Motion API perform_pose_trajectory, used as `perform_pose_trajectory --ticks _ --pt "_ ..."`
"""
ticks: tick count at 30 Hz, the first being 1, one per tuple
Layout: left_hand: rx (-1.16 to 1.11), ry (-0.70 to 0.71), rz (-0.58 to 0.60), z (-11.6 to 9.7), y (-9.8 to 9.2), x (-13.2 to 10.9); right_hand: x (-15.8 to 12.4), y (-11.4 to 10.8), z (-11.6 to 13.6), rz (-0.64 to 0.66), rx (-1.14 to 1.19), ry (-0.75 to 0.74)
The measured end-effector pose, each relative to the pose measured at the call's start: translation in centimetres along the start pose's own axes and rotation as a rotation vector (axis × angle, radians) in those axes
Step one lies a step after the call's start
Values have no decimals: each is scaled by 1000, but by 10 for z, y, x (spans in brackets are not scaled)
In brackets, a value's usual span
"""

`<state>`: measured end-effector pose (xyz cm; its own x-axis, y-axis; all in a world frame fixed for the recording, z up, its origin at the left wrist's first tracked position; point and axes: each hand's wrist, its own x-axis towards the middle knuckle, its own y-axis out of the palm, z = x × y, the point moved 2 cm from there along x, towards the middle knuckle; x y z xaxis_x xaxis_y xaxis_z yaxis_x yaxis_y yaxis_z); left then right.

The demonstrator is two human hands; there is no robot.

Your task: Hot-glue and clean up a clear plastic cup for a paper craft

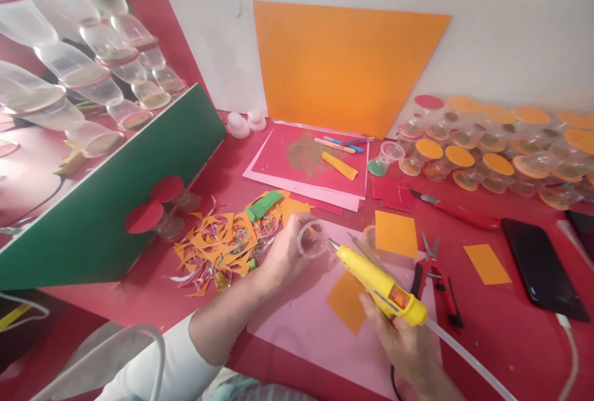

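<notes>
Between the fingers of my left hand (288,246) is a small clear plastic cup (312,240), its round rim facing up toward me. My right hand (401,339) grips a yellow hot glue gun (378,283) with a long glue stick (468,357) coming out of its back. The gun's nozzle is close to the cup's rim; I cannot tell if they touch. Below both hands lies a pink sheet (297,320). An orange paper square (348,302) rests on it under the gun, and another orange square (396,234) lies beyond the gun.
Orange paper scraps (227,240) are heaped left of my left hand. Red-handled pliers (436,283), a utility knife (455,210) and a phone (541,268) lie to the right. Joined cups with orange discs (499,164) stand at the back right. A green board (116,197) borders the left.
</notes>
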<state>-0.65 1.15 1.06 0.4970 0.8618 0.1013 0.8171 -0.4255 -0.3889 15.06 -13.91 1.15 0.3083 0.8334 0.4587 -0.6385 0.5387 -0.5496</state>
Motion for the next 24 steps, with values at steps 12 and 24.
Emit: perform_pose_trajectory --ticks 12,24 --pt "15 120 -2 0 0 0 -8 3 -14 -15 -27 18" --pt "85 214 1 1 -5 0 -11 -8 -10 91 94 -60"
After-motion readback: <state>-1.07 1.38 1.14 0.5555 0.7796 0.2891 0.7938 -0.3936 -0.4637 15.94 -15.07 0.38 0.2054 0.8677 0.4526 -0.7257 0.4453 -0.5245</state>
